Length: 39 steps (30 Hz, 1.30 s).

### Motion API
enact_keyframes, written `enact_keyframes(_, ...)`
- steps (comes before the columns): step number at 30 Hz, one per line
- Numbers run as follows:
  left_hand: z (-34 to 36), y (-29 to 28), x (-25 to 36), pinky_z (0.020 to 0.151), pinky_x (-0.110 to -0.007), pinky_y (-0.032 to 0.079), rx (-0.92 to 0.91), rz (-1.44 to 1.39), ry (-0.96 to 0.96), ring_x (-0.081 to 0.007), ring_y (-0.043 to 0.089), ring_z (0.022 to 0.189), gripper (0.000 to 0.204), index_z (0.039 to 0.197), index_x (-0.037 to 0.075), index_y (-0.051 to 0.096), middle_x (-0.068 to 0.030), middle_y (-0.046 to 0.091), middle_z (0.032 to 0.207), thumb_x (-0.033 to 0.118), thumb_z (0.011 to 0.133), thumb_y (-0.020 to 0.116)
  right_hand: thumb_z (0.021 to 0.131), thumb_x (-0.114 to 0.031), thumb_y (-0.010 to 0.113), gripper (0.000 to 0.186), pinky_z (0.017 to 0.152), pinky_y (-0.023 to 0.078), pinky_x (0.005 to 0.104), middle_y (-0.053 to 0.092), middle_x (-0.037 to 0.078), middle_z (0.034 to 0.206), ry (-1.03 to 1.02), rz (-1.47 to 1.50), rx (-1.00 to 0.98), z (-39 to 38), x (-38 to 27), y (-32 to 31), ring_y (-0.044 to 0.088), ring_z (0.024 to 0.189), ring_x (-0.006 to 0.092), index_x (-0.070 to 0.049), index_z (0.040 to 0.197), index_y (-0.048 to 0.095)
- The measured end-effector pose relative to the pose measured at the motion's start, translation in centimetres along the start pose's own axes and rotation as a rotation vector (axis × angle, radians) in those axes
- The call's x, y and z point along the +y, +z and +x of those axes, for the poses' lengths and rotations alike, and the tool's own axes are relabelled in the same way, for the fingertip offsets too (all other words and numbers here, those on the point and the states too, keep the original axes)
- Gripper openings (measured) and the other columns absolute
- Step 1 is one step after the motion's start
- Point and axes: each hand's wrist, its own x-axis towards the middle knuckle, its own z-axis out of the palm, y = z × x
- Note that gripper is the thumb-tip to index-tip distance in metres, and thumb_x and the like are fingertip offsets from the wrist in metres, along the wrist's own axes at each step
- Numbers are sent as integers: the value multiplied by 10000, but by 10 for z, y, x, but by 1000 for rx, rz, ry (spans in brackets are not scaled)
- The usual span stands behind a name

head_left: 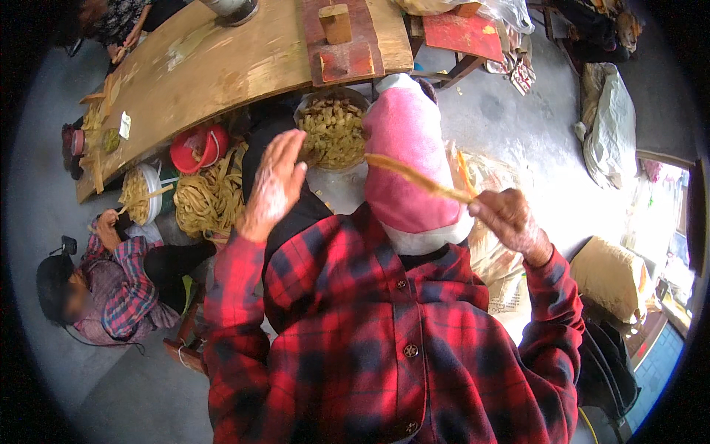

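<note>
My left hand (275,185) is raised in front of my left side, fingers stretched out, with nothing in it. In my right hand (510,220) one end of a long, flat, tan strip (418,179) is pinched between thumb and fingers. The strip points to the left, above the pink cloth (405,140) that covers my knee. Beyond my knees stands a round basin holding many short, tan, folded or knotted pieces (333,132). What the strip is made of I cannot tell.
A wooden table (244,55) spans the far side, with a wooden block (335,24) on it. To the left are a red bucket (198,150), a heap of strips (211,198) and a seated co-worker (122,296). Bags (610,126) lie at the right.
</note>
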Motion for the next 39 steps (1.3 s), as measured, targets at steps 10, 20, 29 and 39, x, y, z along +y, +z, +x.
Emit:
enact_keyframes(10,-37,-5,124,623,-377,442,-164,-365,332,-277,566,754,285,962,10,487,-103,548,806,62,735,650,878,-143,556,190,492,404,404,507,169,589,130,351,-343,16,-50,21,532,530,343,2,756,550)
enact_keyframes(20,-48,-95,101,469,-294,364,-482,-619,-117,-167,468,492,188,758,20,548,-42,471,581,166,872,579,898,-152,518,209,485,389,435,457,166,592,-76,374,-214,34,-61,52,509,521,353,16,775,512)
enact_keyframes(29,-51,-82,123,366,-183,232,230,-1934,-151,-34,298,431,253,1048,16,510,-7,454,654,242,944,460,887,-121,535,174,438,337,425,386,153,524,-147,497,244,88,-93,78,450,462,344,9,778,498)
enact_keyframes(39,-31,-27,147,775,-363,520,166,-270,268,-353,578,1006,330,1118,-67,509,-218,525,1165,-91,790,526,924,-150,475,213,615,417,338,551,150,798,75,738,-22,53,-75,69,545,712,249,44,998,519)
